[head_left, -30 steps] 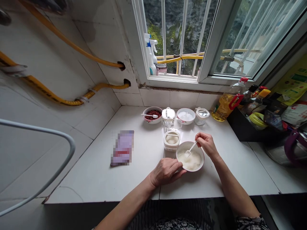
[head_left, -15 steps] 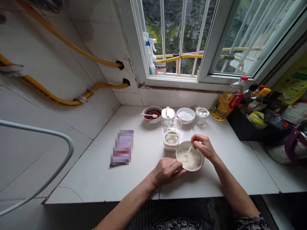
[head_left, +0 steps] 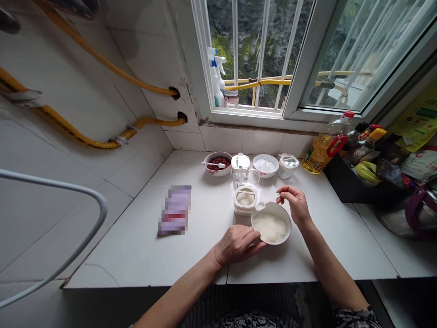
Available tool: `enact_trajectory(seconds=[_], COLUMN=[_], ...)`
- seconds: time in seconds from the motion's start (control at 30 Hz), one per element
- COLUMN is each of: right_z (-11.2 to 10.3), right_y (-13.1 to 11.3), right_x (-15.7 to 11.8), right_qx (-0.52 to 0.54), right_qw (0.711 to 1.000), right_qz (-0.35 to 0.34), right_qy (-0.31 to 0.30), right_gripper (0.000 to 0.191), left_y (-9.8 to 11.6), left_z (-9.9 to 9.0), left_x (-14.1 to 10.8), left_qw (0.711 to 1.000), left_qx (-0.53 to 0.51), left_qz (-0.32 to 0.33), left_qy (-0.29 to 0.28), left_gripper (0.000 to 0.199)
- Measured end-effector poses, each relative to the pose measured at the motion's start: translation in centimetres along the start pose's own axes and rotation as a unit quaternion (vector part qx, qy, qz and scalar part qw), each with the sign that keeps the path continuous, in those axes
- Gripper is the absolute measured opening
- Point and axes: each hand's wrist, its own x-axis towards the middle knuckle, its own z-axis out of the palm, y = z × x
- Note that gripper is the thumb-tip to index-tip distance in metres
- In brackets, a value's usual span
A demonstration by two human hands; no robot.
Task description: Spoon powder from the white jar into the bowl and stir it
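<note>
- A blurred purple packet (head_left: 175,210) is lying on the white counter (head_left: 126,255).
- The left hand (head_left: 239,243) is gripping the near-left edge of a bowl (head_left: 289,230) of white granules, fingers closed on it.
- An open jar (head_left: 245,210) is standing just beside the bowl.
- A white spoon (head_left: 260,206) is hanging at the bowl's far-left rim.
- The right hand (head_left: 295,205) is pinching its handle between closed fingertips.

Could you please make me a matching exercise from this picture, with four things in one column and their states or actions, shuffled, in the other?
Things:
1. Left hand
2. Right hand
3. Front jar
4. Large bottle by the wall

States or actions:
A. Standing open
B. Pinching the handle of a white spoon
C. Holding yellow liquid
D. Gripping the left side of the nearest bowl

Right pairs: 1-D, 2-B, 3-A, 4-C
</note>
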Motion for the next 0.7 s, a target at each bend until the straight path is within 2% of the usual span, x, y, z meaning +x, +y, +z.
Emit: enact_trajectory(seconds=[0.1,0.17,0.23,0.3,0.37,0.43,0.57,0.63,0.7], right_z=[0.7,1.0,1.2,1.2,1.1,0.7,-0.6,-1.1,-1.1], right_y=[0.0,0.2,0.4,0.5,0.5,0.4,0.1,0.0,0.1], right_x=[-0.6,-1.0,-1.2,-1.4,-1.4,-1.5,-1.5,-1.3,-1.1], right_qx=[-0.034,-0.092,-0.179,-0.254,-0.279,-0.255,-0.189,-0.22,-0.276], right_qw=[0.997,0.986,0.957,0.913,0.889,0.901,0.941,0.941,0.926], right_qz=[-0.068,-0.136,-0.224,-0.31,-0.356,-0.35,-0.277,-0.258,-0.257], right_qy=[0.003,-0.007,-0.039,-0.071,-0.069,-0.029,0.032,0.017,-0.024], right_gripper=[0.013,0.012,0.009,0.011,0.015,0.014,0.011,0.012,0.014], left_y=[0.0,0.0,0.0,0.1,0.1,0.1,0.0,0.0,0.0], left_z=[0.0,0.0,0.0,0.0,-0.1,-0.1,0.0,0.0,0.0], left_x=[0.0,0.0,0.1,0.1,0.1,0.1,0.0,0.0,-0.1], left_qw=[1.0,1.0,1.0,1.0,1.0,1.0,1.0,1.0,1.0], left_qx=[0.007,0.007,0.006,0.006,0.005,0.003,0.001,0.002,0.003], left_qz=[-0.003,-0.003,-0.002,-0.002,-0.004,-0.002,0.001,0.0,-0.002], left_qy=[-0.005,-0.003,-0.002,-0.004,-0.005,-0.002,0.003,0.001,-0.002], left_gripper=[0.021,0.022,0.022,0.021,0.021,0.021,0.021,0.02,0.02])
